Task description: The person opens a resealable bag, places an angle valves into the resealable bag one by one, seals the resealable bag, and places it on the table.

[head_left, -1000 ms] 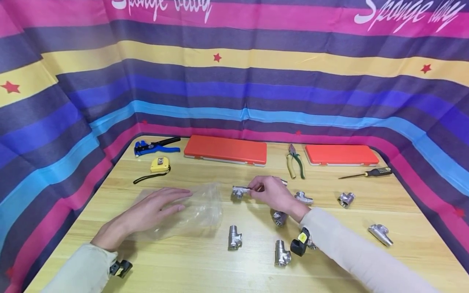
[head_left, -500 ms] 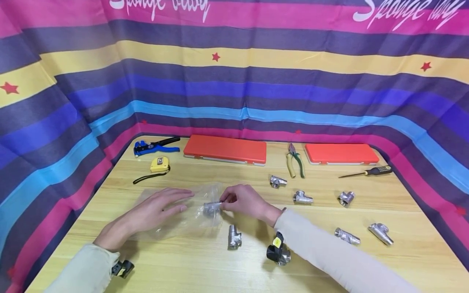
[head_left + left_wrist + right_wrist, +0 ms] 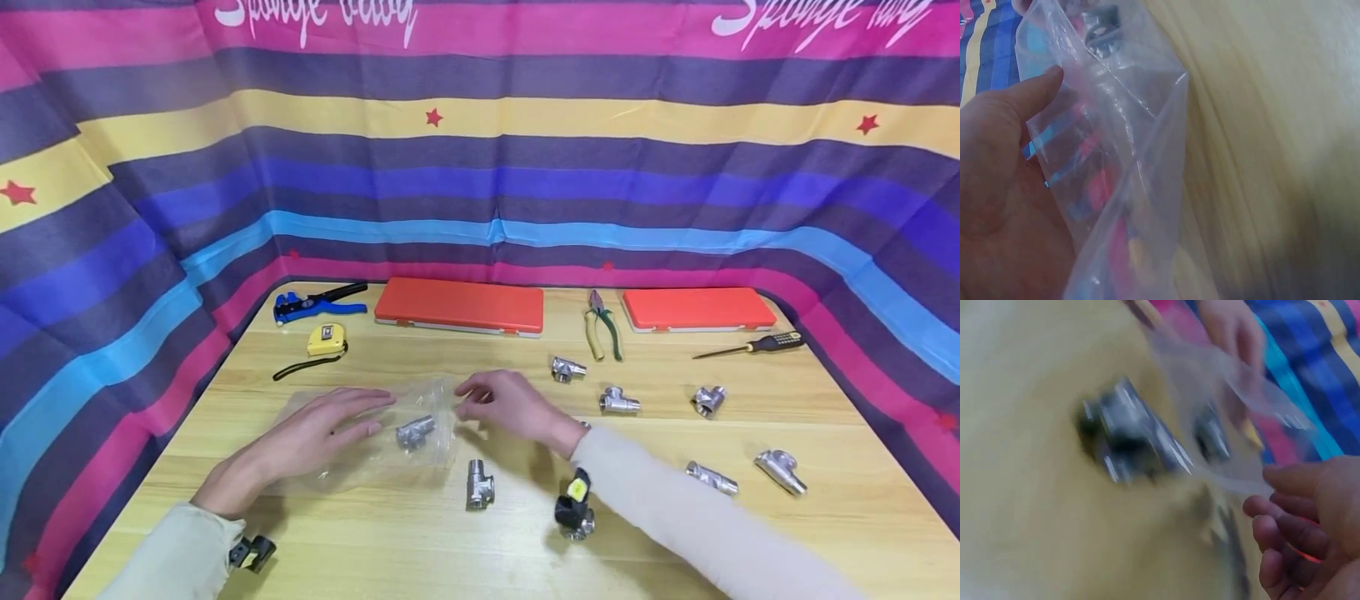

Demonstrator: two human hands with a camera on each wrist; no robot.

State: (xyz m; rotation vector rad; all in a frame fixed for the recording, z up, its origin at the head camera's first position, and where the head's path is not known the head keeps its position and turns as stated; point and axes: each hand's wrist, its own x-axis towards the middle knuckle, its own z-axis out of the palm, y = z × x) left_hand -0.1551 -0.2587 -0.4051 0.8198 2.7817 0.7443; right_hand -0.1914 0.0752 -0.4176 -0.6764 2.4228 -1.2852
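A clear plastic bag (image 3: 431, 454) lies on the wooden table with one metal tee pipe fitting (image 3: 415, 432) inside, near its mouth. My left hand (image 3: 300, 437) rests along the bag with fingers extended; its thumb (image 3: 1038, 94) lies against the film in the left wrist view. At the bag's mouth is my right hand (image 3: 513, 408), its fingers loosely bent and nothing held between them. The fingertips (image 3: 1275, 478) sit right at the bag's edge. Just in front of the bag's mouth stands another tee fitting (image 3: 480, 486). The right wrist view is blurred.
Several more tee fittings lie to the right, among them one (image 3: 619, 402) and another (image 3: 780, 472). Along the back are wire strippers (image 3: 318, 302), a tape measure (image 3: 327, 339), two red cases (image 3: 459, 305), pliers (image 3: 600, 325) and a screwdriver (image 3: 750, 345). A striped curtain (image 3: 480, 192) surrounds the table.
My right hand carried a tee fitting leftward into the bag and let go of it. The fitting now lies deeper inside. The left hand has barely moved.
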